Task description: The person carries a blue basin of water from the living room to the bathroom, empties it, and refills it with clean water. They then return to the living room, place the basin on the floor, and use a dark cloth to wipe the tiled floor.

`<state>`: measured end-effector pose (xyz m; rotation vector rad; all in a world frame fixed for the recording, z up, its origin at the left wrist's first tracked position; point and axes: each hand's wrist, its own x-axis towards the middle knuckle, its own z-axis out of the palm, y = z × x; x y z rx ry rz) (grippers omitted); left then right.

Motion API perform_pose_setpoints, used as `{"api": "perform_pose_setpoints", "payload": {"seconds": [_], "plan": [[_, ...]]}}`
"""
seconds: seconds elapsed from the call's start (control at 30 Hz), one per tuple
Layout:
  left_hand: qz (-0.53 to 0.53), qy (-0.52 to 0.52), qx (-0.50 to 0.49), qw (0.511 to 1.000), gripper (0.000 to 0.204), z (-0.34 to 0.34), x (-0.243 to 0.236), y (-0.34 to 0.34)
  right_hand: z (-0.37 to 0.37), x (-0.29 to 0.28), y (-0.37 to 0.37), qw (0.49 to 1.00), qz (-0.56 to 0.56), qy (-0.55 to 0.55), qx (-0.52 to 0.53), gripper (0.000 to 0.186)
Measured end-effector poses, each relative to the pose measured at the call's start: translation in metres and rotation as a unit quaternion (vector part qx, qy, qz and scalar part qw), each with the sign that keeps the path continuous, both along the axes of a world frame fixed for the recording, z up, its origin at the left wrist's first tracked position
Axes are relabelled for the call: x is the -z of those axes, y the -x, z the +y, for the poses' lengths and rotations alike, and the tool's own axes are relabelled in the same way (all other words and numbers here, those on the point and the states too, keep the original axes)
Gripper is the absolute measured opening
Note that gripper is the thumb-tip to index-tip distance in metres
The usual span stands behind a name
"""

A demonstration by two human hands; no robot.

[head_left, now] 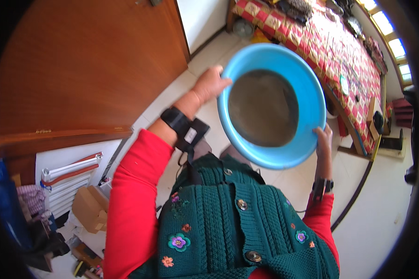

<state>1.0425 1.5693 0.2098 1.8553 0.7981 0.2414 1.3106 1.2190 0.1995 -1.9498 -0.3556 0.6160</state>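
Observation:
Between my hands I carry a round light-blue plastic basin (307,102) in front of my body, above the tiled floor. Murky grey-brown water (263,109) fills its lower part. My left hand (212,83) is closed on the rim at the basin's left side, with the thumb over the edge. Opposite it, my right hand (324,139) grips the lower right side, the fingers partly hidden behind the wall. Both wrists wear black straps, and a small black box hangs at the left one.
A brown wooden door (88,65) stands at the left. Right of the basin is a bed (330,51) with a red-and-cream checked cover and several things on it. At the lower left, a cardboard box (89,209) sits by a white rack (72,174). A round metallic object (243,29) lies near the bed's end.

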Motion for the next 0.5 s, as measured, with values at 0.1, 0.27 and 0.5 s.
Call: {"api": "perform_pose_setpoints", "payload": {"seconds": [0.1,0.27,0.5], "plan": [[0.0,0.091,0.0,0.996,0.028,0.049,-0.006,-0.014,0.049,0.0,-0.006,0.999,0.031,-0.003,0.012,0.024],[0.013,0.154,-0.016,0.988,0.026,0.113,-0.008,-0.038,0.127,0.008,-0.047,1.0,0.017,0.01,-0.003,0.022],[-0.035,0.181,-0.07,0.98,0.026,0.164,0.009,-0.058,0.213,0.026,-0.108,0.998,0.008,0.015,-0.06,0.024]]}}
